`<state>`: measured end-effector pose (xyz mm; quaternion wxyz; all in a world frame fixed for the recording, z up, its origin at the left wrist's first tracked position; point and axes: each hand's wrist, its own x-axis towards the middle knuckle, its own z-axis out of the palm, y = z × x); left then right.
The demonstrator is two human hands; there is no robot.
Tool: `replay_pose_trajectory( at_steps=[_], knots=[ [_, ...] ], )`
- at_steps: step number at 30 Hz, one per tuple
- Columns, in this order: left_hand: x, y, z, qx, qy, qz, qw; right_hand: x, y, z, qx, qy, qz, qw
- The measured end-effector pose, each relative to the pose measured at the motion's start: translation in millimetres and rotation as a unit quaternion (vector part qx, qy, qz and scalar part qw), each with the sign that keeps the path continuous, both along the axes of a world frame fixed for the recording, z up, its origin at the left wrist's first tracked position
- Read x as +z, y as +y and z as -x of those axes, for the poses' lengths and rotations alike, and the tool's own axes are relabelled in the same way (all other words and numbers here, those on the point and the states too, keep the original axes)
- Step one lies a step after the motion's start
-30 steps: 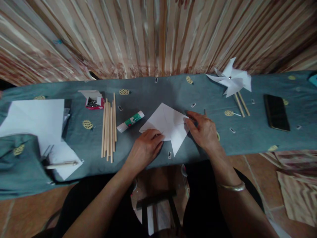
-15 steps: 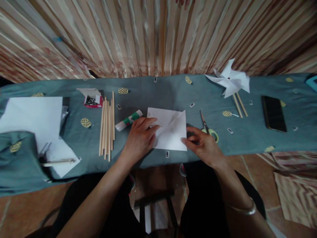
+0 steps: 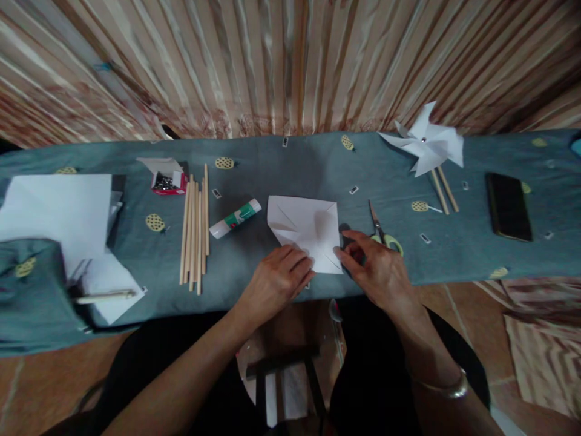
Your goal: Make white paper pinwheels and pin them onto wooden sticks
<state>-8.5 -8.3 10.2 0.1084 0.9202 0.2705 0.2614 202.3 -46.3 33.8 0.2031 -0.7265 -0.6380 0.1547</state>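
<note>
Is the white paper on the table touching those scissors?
Apart. The head view shows it: a strip of tablecloth is visible between the right edge of the white paper and the blades of the scissors.

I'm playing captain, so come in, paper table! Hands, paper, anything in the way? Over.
Left hand on creased white paper, near side. Right hand at its right edge. Scissors beside right hand, glue stick farther left, both off paper.

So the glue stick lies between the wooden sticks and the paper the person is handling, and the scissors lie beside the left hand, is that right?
Not quite: the head view shows the scissors beside the right hand. The glue stick does lie between the wooden sticks and the paper.
</note>
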Motion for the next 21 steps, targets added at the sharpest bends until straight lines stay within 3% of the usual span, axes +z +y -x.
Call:
replay_pose_trajectory(
  at_steps=[3, 8, 11, 16, 21],
  knots=[
    [-0.5, 0, 3, 0.009, -0.03, 0.0, 1.0, 0.1, -1, -5, 0.033, 0.061, -0.044, 0.997],
    [-0.1, 0, 3, 0.019, -0.055, 0.042, 0.997, -2.5, 0, -3, 0.063, 0.251, -0.017, 0.966],
    [0.0, -1, 2, 0.014, -0.052, 0.043, 0.998, -6.5, 4, 3, 0.058, 0.307, -0.027, 0.95],
    [-1.2, -2, 2, 0.021, -0.055, 0.055, 0.997, -11.6, 14, 12, 0.055, 0.311, -0.034, 0.948],
    [-2.7, -5, 3, 0.052, -0.078, 0.094, 0.991, -12.8, 23, 20, 0.049, 0.25, -0.034, 0.966]
  ],
)
